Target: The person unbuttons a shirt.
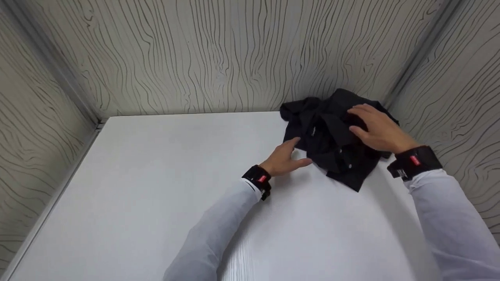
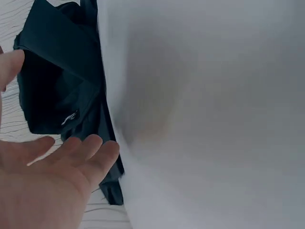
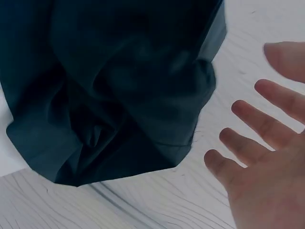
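A crumpled black garment lies in a heap at the back right corner of the white table. Small shiny spots show on its folds, and its exact kind cannot be told. My left hand is at the heap's left edge, fingers spread and thumb apart. In the left wrist view that hand has the dark cloth beyond its fingers. Above the right part of the heap is my right hand, fingers loosely extended. The right wrist view shows this hand apart from the cloth, with nothing in its grasp.
The white tabletop stretches to the left and front. Wood-grain panels rise behind it, with a back wall and a right wall close to the heap. A metal strip runs up the right corner.
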`<state>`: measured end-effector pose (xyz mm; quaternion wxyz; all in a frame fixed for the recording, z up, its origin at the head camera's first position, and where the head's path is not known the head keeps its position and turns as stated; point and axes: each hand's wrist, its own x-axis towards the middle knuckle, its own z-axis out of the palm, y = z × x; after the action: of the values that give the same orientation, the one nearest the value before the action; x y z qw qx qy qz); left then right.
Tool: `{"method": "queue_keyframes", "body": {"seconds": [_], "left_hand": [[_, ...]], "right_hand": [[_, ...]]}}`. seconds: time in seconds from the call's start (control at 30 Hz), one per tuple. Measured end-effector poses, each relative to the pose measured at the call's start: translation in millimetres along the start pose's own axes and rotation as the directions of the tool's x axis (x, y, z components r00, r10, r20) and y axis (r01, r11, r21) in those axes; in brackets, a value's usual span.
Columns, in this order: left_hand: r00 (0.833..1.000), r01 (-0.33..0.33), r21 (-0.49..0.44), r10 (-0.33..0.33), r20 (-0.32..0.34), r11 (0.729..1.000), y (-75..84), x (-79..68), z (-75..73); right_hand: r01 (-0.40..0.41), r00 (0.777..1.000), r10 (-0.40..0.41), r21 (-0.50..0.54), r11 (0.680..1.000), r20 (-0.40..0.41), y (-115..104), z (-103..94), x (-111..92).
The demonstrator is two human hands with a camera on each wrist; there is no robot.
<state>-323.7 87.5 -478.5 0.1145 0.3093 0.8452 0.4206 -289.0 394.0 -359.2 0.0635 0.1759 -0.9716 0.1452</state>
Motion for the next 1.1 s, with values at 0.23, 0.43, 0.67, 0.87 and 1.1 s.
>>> {"method": "queue_keyframes", "body": {"seconds": [0.23, 0.43, 0.67, 0.87, 1.1], "left_hand": [[0.98, 0.154, -0.266, -0.181, -0.078, 0.951, 7.6, 22.0, 23.3], [0.953, 0.197, -0.379, -0.268, -0.143, 0.904, 14.5, 30.4, 39.1], [0.949, 0.168, -0.396, -0.257, -0.183, 0.903, 18.9, 36.4, 51.0], [0.961, 0.1, -0.531, -0.219, -0.166, 0.842, -0.2, 46.5, 60.0], [0.957, -0.147, -0.358, 0.041, -0.286, 0.922, 17.2, 26.0, 31.4]], "right_hand": [[-0.04, 0.996, 0.047, -0.097, 0.994, 0.075, 6.0, 4.3, 37.0], [-0.026, 0.993, 0.044, -0.17, 0.985, 0.106, 10.6, 18.3, 47.4], [0.006, 0.996, 0.013, -0.218, 0.976, 0.086, 22.9, 24.2, 32.2], [0.002, 0.994, 0.016, -0.166, 0.986, 0.107, 27.2, 31.6, 18.3], [-0.067, 0.992, 0.057, 0.088, 0.994, 0.116, 25.9, 38.6, 8.1]]}}
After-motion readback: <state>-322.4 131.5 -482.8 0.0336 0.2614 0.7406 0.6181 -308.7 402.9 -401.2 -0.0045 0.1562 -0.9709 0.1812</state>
